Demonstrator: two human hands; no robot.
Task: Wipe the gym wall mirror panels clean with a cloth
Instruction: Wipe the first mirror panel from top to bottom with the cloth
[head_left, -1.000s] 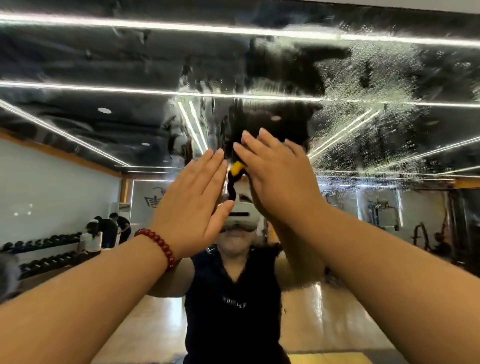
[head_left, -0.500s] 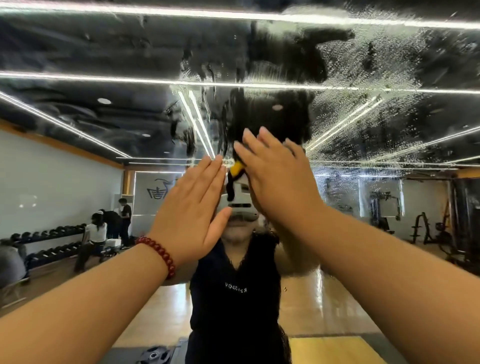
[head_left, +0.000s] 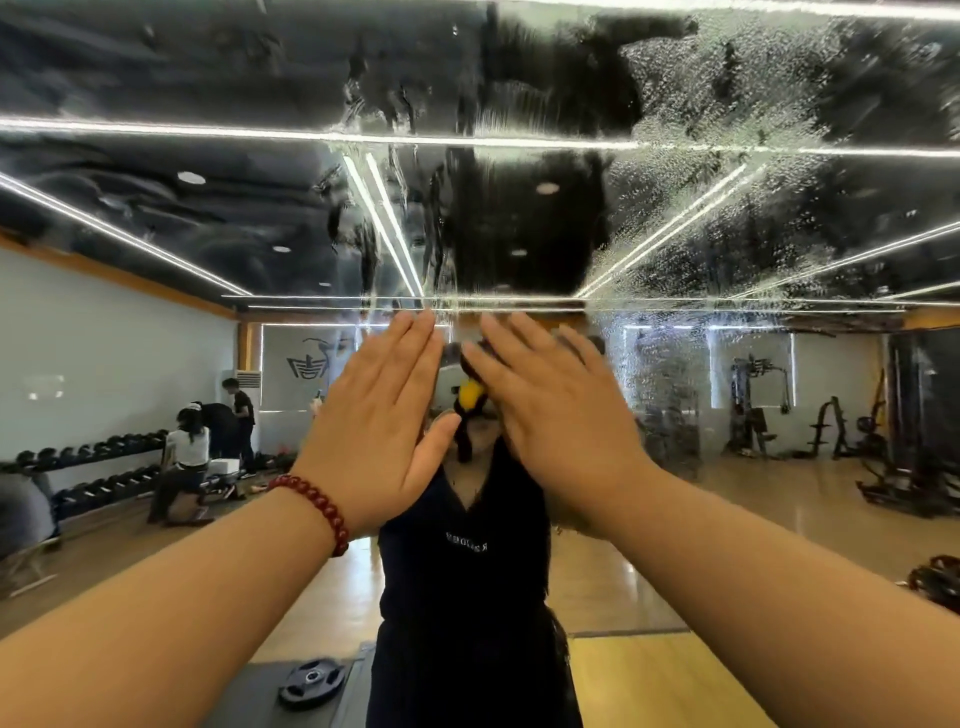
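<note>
Both hands are flat up against the mirror (head_left: 156, 364), about the middle of the panel, just under the wet soapy patch (head_left: 727, 182) that spreads over the upper right. If I were doing this stroke I'd keep the palms flat with even pressure and work in overlapping passes, going up into the beaded droplets toward the top right corner, since that part looks barely touched, and the upper left has smeary streaks that want another pass too. Finish each pass off the edge of the wet zone so you don't drag film back

Fingers: left hand (head_left: 379, 431) is wide flat, fingers straight and together, thumb stuck out to the side, palm toward the glass, nothing gripped that I can see. There's a red bead bracelet (head_left: 317, 501) on that wrist. Right hand (head_left: 550, 415) is also spread flat, fingers straight and a bit blurred, pressed forward

The cloth (head_left: 470, 402) is the tricky bit. There's a dark bit with a yellow patch peeking out between the two hands, by the right thumb side. I'd guess that's the cloth pinned under the right palm, but honestly can't tell for sure
</note>
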